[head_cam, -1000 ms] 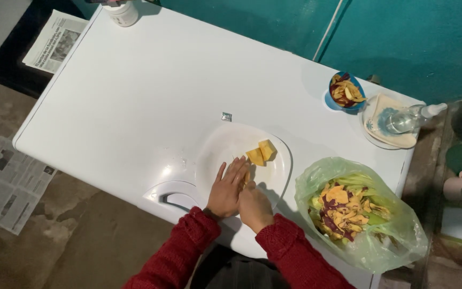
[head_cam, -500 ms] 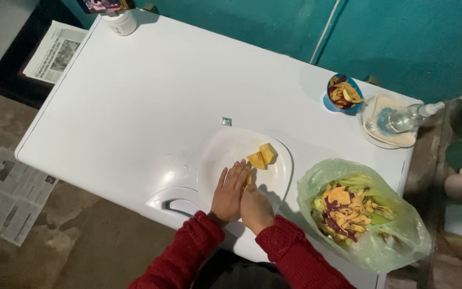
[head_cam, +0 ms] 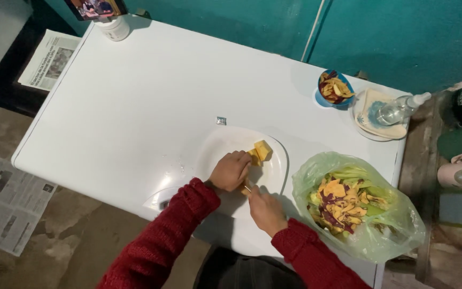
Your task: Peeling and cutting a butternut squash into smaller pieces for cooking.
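Observation:
A white plate [head_cam: 217,152] lies on the white table [head_cam: 135,96] with several yellow-orange chunks [head_cam: 260,151] on it. My left hand [head_cam: 231,170] is curled over the plate, fingers closed on a yellow piece beside the chunks. My right hand [head_cam: 266,210] is closed on a small knife [head_cam: 247,188], whose blade tip shows just between the two hands. Both arms wear red sleeves. What lies under my left hand is hidden.
A green plastic bag [head_cam: 356,208] of yellow, purple and green peels sits to the right. A blue bowl [head_cam: 335,90] of peels, a small plate with a clear bottle [head_cam: 397,111], a white jar [head_cam: 114,27] and newspapers [head_cam: 6,206] on the floor surround the table.
My left hand has curled from flat to gripping and moved toward the chunks. My right hand has drawn back toward me. The camera view has shifted slightly.

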